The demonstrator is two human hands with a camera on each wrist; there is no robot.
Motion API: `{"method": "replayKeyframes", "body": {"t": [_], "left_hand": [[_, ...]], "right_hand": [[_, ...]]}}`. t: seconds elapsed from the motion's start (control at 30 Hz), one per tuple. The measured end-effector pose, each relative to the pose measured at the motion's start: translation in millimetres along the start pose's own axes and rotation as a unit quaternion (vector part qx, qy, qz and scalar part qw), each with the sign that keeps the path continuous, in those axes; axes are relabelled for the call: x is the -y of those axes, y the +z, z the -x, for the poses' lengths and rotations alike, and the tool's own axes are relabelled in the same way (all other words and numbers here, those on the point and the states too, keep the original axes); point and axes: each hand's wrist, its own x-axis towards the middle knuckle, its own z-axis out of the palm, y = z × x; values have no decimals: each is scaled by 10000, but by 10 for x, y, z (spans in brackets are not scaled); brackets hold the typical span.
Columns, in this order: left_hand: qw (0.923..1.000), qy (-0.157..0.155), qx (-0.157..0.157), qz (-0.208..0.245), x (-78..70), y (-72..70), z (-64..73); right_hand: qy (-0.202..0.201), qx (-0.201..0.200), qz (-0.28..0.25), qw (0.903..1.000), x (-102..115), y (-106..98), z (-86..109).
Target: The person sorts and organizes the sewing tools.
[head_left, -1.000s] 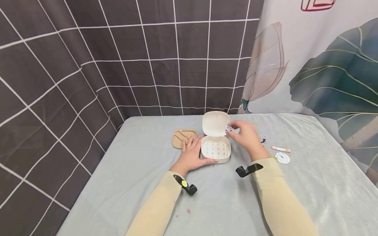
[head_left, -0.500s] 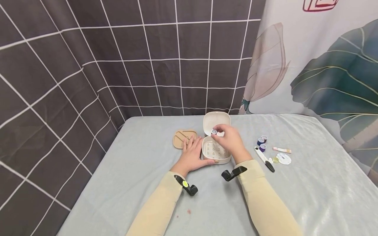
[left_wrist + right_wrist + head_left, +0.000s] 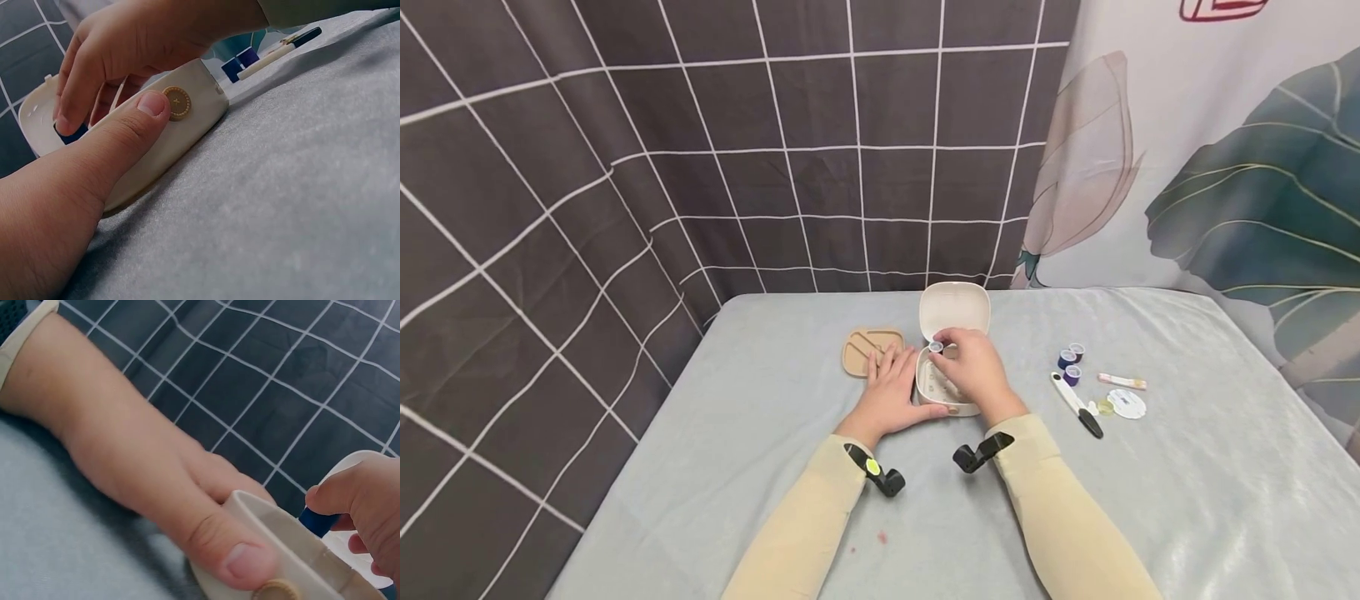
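Observation:
A cream box [image 3: 964,410] with small pegs on its inner floor stands with its lid [image 3: 955,307] raised at the back. My left hand [image 3: 889,400] rests against the box: its extended thumb lies on the front wall beside a gold button-shaped clasp [image 3: 177,103], and its fingers reach along the left side. Between the thumb and fingers of my right hand [image 3: 977,367] is a blue thread spool [image 3: 317,522], pinched at the box's back left corner. Part of the box's inside is hidden by the right hand.
Left of the box lies a tan compartment tray [image 3: 854,360], near my left fingertips. To the right are several thread spools [image 3: 1072,376], a white tool with a black end [image 3: 1075,405], a folded strip [image 3: 1122,382] and a white scalloped disc [image 3: 1127,404].
My right hand has carried the spool leftward from beside the lid and lowered it to the box's back left corner. The left hand has stayed in place.

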Motion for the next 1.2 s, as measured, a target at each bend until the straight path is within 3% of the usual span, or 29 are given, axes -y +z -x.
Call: {"method": "replayKeyframes", "body": {"t": [0.5,0.97,1.2], "left_hand": [[10000,6,24,-29,7,7,19],[9999,-35,107,-105,0,1,6],[9999,13,79,-80,1,-6,0]], "right_hand": [[35,342,985,9945,-6,132,32],[67,256,1283,9914,30,146,48],[139,377,1673,9851,37,175,28]]}}
